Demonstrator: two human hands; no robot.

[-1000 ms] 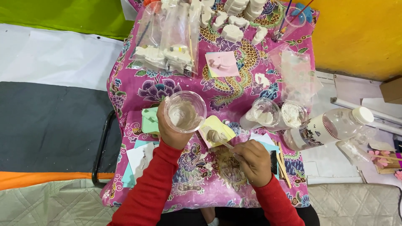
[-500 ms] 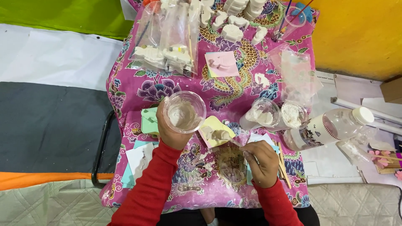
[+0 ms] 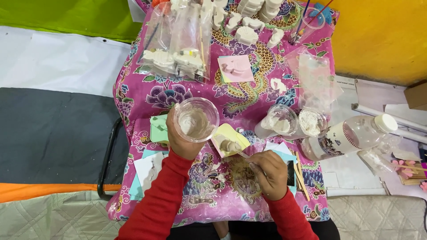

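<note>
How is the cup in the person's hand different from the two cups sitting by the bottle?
The held cup is lifted in the left hand and holds a wet, greyish mix. The two table cups rest on the cloth, holding dry-looking white powder. All three are clear plastic.

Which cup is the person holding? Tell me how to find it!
Start at the pink flowery tablecloth and look near its left edge. The left hand grips a clear plastic cup there. Unlike the two cups lying by the bottle, it holds greyish-white paste.

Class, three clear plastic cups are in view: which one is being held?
The cup with pale wet mix, gripped in the left hand; the other two stand by the bottle, holding white powder.
</note>
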